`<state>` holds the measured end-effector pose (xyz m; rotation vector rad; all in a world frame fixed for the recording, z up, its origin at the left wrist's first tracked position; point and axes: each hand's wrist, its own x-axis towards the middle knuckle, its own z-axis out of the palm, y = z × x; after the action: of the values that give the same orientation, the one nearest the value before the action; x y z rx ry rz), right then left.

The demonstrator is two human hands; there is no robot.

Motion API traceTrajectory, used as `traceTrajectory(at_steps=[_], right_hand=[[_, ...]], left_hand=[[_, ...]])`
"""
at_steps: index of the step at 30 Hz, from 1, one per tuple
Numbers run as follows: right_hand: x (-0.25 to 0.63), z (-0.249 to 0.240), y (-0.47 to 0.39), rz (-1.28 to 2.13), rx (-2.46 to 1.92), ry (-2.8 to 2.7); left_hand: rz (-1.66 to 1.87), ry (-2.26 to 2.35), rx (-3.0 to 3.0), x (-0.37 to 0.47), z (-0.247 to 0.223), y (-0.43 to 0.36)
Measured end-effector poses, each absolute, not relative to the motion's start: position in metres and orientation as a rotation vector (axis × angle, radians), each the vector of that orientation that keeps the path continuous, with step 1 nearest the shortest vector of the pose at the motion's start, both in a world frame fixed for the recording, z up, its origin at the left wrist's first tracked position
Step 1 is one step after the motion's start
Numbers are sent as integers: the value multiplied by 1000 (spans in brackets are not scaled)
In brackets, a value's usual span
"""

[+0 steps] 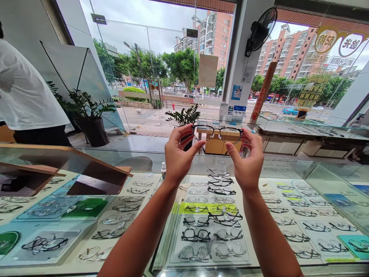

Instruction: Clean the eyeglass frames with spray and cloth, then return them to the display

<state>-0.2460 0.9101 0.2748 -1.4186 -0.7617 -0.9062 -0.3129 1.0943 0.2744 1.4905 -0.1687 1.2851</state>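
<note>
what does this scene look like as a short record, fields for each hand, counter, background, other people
left hand: holds one side of dark-rimmed glasses
right hand: holds their other side
held item position: raised above the counter
counter: glass-topped, rows of eyeglass frames beneath
background: wall fan, potted plants, street beyond glass
other people: one, far left, white top

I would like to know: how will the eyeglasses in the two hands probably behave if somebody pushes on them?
The eyeglasses are probably light: the left hand and right hand hold them up at the sides. Slim rims suggest a little flex, not floppiness, and perhaps fragility under a hard push.
</note>
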Motion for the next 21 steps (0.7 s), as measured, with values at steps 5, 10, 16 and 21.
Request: traceTrajectory(at_steps=[5, 10, 16, 21], right_hand=[[-246, 275, 910, -920, -1426, -762], [-243, 274, 910, -857, -1452, -740], [-235, 271, 911, -724, -1423, -745], [-227, 265, 915, -576, -1330, -771]], left_hand=[[1297, -173, 1500, -313, 275, 1094], [1369, -123, 1560, -317, 275, 1091], [1391, -153, 1515, -319, 275, 1088], [1372, -193, 1476, -320, 275, 1086]])
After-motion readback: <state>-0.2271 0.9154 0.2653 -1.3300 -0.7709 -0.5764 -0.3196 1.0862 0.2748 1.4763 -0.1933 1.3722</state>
